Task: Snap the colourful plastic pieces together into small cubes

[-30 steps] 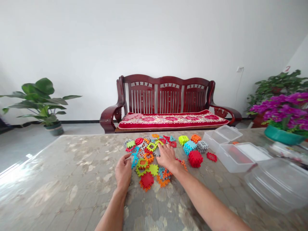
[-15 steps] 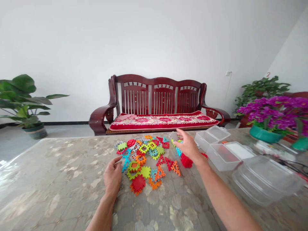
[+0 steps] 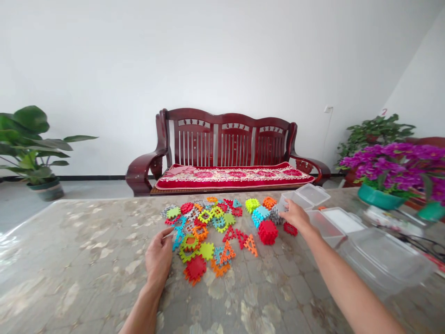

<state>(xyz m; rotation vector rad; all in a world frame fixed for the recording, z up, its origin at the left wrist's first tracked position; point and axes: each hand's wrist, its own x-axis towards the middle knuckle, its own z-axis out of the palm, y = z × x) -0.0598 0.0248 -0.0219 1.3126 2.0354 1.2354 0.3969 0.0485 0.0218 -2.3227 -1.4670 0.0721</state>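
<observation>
Colourful plastic interlocking tiles [image 3: 207,251] with notched edges lie in a loose spread on the table, some square, some triangular. My left hand [image 3: 160,254] rests at the left edge of the spread, beside a blue tile [image 3: 180,234]. Its fingers are curled together, and what they pinch is hidden. My right hand [image 3: 297,217] reaches to a stack of grey tiles [image 3: 276,214], fingertips closed at its right side on a grey tile. Around that stack stand a red stack [image 3: 268,232], a blue stack [image 3: 260,215], a yellow-green stack [image 3: 252,205] and an orange stack [image 3: 269,202].
Clear plastic boxes [image 3: 325,224] with raised lids stand right of the stacks, and a larger clear container [image 3: 385,260] lies nearer. A teal pot of purple flowers [image 3: 382,195] and cables are at the far right. Beyond the table [image 3: 86,260] stands a wooden bench [image 3: 141,171].
My right hand has moved right, from above the yellow-green stack to the grey stack, uncovering the stacks behind it. My left hand has barely moved.
</observation>
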